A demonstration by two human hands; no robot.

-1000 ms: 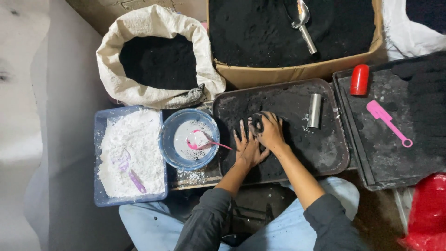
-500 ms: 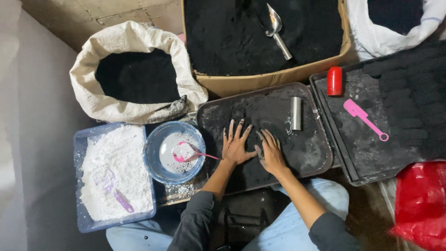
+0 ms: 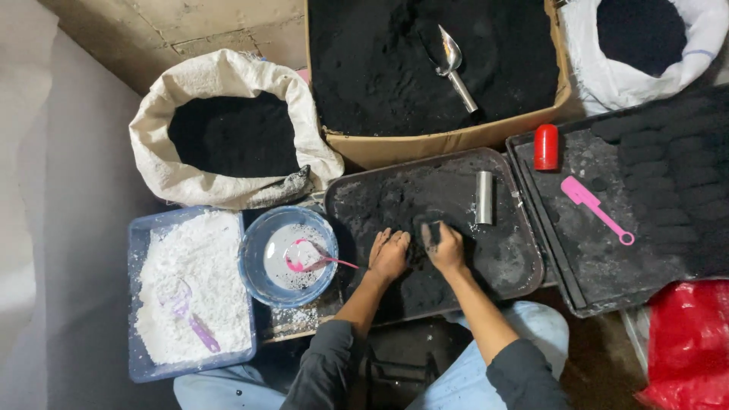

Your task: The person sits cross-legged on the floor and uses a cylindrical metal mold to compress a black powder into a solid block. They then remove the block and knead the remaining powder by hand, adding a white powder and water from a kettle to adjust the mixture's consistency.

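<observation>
Bare concrete floor shows at the top left, and everything sits low around the seated person. Between the knees lies a dark rounded tray [image 3: 524, 266] dusted with black powder [image 3: 410, 209], the stuff being worked.

Half a second ago both palms lay flat on the tray with fingers fanned out. Now the right hand [image 3: 443, 247] has closed up, its blackened fingers curled around a small dark lump of the powder, lifted slightly at the fingertips. The left hand [image 3: 389, 254] has drawn its fingers together into a loose cupped shape, knuckles up, resting on the powder just beside the right one. Judging by this, the pressing or spreading has given way to gathering powder into a clump.

Just right of the hands a short metal tube [image 3: 484, 197] lies on the tray, untouched. To the left stands a blue bowl [image 3: 254, 269] with a pink spoon [image 3: 311, 262] in it, and beyond that a blue tub [image 3: 140, 304] of white powder with a lilac scoop [image 3: 186, 315]. Above sit a white sack [image 3: 228, 182] of black powder and a cardboard box [image 3: 440, 144] holding a metal scoop [image 3: 454, 64]. On the right, a second black tray [image 3: 600, 266] carries a red cylinder [image 3: 545, 146], a pink spatula [image 3: 596, 209] and rows of dark moulded pieces [image 3: 668, 167].
</observation>
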